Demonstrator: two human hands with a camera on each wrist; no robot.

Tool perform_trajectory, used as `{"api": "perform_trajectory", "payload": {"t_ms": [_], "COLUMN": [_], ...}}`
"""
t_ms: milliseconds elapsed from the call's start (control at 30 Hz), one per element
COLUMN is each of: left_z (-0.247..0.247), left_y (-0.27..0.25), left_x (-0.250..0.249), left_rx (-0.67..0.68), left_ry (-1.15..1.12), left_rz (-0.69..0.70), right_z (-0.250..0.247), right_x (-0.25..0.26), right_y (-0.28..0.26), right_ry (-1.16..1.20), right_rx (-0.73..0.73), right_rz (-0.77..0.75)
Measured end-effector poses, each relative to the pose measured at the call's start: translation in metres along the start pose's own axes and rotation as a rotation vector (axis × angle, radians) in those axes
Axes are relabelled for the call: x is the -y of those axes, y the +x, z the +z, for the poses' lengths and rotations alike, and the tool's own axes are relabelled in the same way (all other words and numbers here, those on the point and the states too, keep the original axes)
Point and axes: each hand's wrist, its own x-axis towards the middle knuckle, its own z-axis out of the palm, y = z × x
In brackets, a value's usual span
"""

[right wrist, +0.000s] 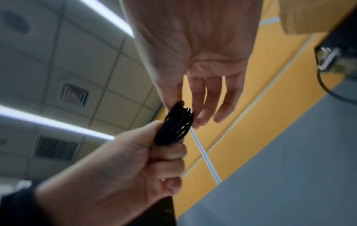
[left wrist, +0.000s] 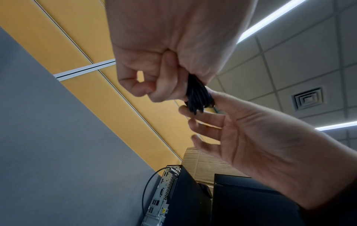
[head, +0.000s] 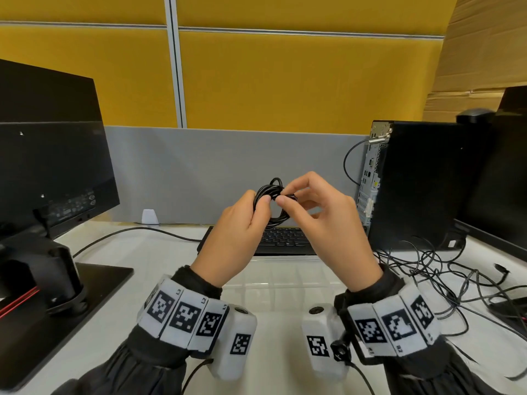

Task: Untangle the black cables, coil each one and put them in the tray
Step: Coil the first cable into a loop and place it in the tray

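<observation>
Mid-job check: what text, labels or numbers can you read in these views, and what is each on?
"L3": left wristband, beside a square marker.
"L2": same band, next panel.
Right wristband labels: too small to read.
Keyboard keys, monitor port labels, computer tower stickers: too blurred to read.
Both wrist views: none.

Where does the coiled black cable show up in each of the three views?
Head: coiled black cable at centre, held up between left hand and right hand.
Left wrist: upper middle, dark bundle below the left hand.
Right wrist: centre, above the left hand's fist.
Shared landmark: computer tower.
</observation>
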Motion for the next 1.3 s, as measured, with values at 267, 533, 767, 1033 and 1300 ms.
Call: {"api": "perform_trajectory", "payload": {"t_ms": [267,533,767,1033,1300], "left_z": [0.004,-0.006,-0.006,-0.012,-0.001], "left_y": [0.001,0.006,0.005,0.004,0.003], "left_x": [0.004,0.007,-0.003,0.002,0.008], "left_rx": [-0.080,-0.141,-0.017,-0.081,-0.179], "left_ry": [0.149,0.051,-0.536,-0.593,-0.172], "left_rz": [-0.013,-0.075,-0.307,-0.151,0.097], "right_z": [0.004,0.016,0.024,0.024,0.023], "right_x": [-0.005,0.004,-0.002,0.002,0.016], "right_y": [0.000,-0.007,-0.009,-0.009,-0.012], "right_ry": [-0.493,-0.571,-0.390,-0.287,-0.380], "right_rx": [-0.165,-0.155,-0.082,0.025,0.274], "right_rz": [-0.363,-0.558,-0.420,-0.332,-0.041]}}
